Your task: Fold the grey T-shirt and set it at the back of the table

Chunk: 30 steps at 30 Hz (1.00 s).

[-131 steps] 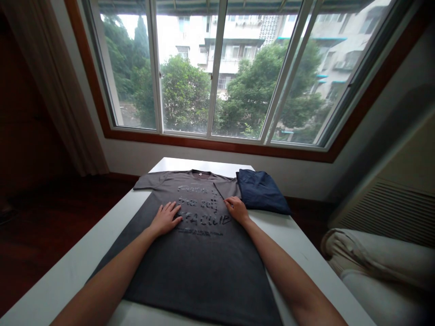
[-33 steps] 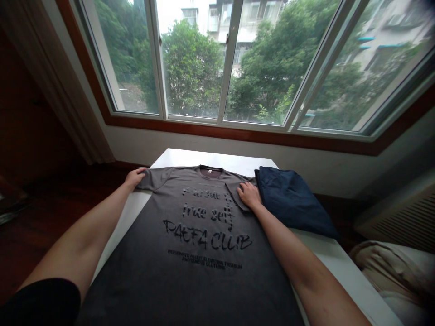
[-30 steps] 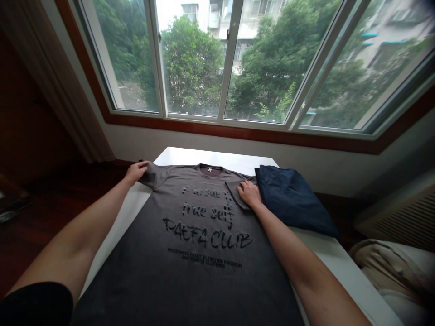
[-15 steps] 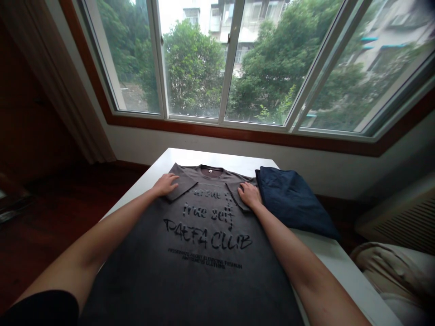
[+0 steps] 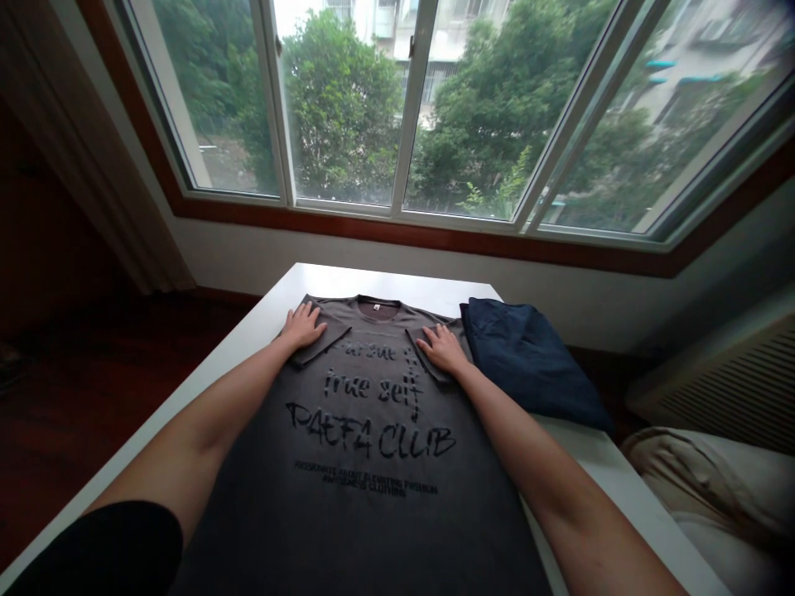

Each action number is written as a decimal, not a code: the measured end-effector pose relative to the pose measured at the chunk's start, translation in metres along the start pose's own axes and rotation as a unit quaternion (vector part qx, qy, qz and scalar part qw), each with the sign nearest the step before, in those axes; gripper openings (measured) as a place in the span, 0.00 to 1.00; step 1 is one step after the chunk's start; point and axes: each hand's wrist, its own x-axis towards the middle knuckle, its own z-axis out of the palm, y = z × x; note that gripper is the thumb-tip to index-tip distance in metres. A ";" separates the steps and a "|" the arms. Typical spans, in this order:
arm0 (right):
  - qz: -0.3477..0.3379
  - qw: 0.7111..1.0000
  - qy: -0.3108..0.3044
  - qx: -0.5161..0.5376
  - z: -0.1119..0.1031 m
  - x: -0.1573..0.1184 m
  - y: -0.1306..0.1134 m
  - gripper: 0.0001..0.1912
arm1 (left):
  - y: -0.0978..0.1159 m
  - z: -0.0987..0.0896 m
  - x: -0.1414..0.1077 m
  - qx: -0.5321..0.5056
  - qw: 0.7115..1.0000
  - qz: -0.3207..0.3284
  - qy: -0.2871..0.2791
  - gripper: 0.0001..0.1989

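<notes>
A dark grey T-shirt [image 5: 373, 530] with black lettering lies spread on a white table [image 5: 248, 339], its neckline toward the window. Both short sleeves are turned inward over the chest. My left hand [image 5: 304, 326] rests on the left sleeve, fingers stretched out and spread. On the right sleeve lies my right hand [image 5: 443, 348], flat, with its fingers apart. Neither hand grips the cloth. The shirt's lower end runs out of view at the bottom.
Folded dark navy cloth [image 5: 534, 356] lies at the table's right edge, beside the shirt. Beige fabric [image 5: 689, 480] sits on something pale at the lower right. Behind the table are a wall and a wide window [image 5: 397, 124]; a curtain [image 5: 93, 149] hangs at left.
My left hand has moved slightly up the left sleeve with its fingers more spread. The right hand has shifted a little on its sleeve. The camera view has moved slightly.
</notes>
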 end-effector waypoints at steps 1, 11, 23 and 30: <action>0.005 1.000 -0.002 0.002 0.001 0.003 0.002 0.39 | 0.001 0.002 0.006 -0.006 1.000 0.013 -0.011 0.37; 0.023 0.999 -0.023 0.006 0.004 0.027 0.017 0.40 | -0.006 0.005 0.030 -0.023 0.998 -0.053 0.013 0.38; 0.068 0.998 0.015 -0.013 -0.011 0.020 0.037 0.33 | 0.080 -0.003 -0.089 -0.024 0.986 0.164 -0.009 0.32; 0.143 0.987 0.067 -0.020 -0.032 0.039 0.036 0.22 | 0.201 -0.023 -0.220 -0.092 0.868 0.482 -0.077 0.30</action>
